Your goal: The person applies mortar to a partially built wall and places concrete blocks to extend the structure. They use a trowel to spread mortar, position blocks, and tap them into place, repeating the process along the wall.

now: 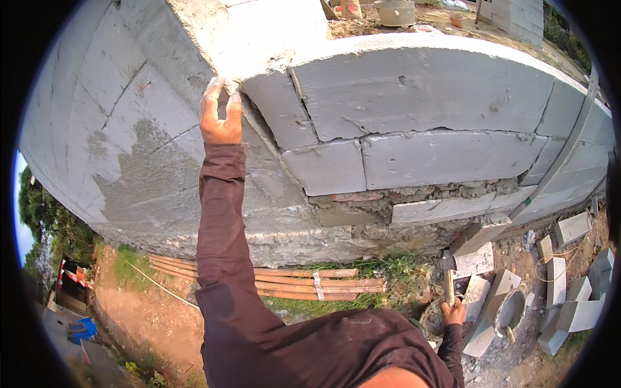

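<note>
My left hand reaches up to the corner edge of the grey block wall. Its thumb and fingers are apart, and the fingertips touch the rough mortar at that edge. Low on the right, my right hand is closed around a wooden handle. What the handle belongs to cannot be made out. Beside this hand is a round pan, partly hidden by my body. Wet plaster darkens part of the wall face left of my raised arm.
Bamboo poles lie along the wall's foot. Loose grey blocks and a mortar-smeared round pan sit on the ground at right. A long straight strip leans against the wall. A bucket stands beyond the wall top.
</note>
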A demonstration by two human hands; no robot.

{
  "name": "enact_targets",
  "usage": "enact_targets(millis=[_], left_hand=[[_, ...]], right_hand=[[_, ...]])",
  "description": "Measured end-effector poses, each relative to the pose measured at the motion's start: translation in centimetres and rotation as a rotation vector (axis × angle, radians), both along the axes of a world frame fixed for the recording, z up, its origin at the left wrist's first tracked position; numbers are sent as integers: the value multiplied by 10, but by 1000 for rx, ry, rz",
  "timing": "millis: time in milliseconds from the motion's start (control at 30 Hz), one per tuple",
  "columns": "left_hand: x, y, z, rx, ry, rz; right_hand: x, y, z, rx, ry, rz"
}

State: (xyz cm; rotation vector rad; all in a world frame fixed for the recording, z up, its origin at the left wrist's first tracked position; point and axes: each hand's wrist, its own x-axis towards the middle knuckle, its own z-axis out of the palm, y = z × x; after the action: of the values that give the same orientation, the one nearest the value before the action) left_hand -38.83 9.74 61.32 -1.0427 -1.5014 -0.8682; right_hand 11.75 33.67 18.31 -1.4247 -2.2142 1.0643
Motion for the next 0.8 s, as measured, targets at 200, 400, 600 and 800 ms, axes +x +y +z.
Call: enact_targets(millis=[200, 400, 600, 800], left_hand=[[5, -4, 8, -42, 38, 85], [13, 25, 4, -269, 202, 367], [10, 20, 6, -343, 167, 359], [24, 7, 36, -609, 127, 523]], right_hand=[[93, -11, -60, -66, -310, -267], [86, -13, -54, -76, -344, -343], [64, -13, -65, -43, -315, -278], [60, -20, -66, -105, -332, -177]])
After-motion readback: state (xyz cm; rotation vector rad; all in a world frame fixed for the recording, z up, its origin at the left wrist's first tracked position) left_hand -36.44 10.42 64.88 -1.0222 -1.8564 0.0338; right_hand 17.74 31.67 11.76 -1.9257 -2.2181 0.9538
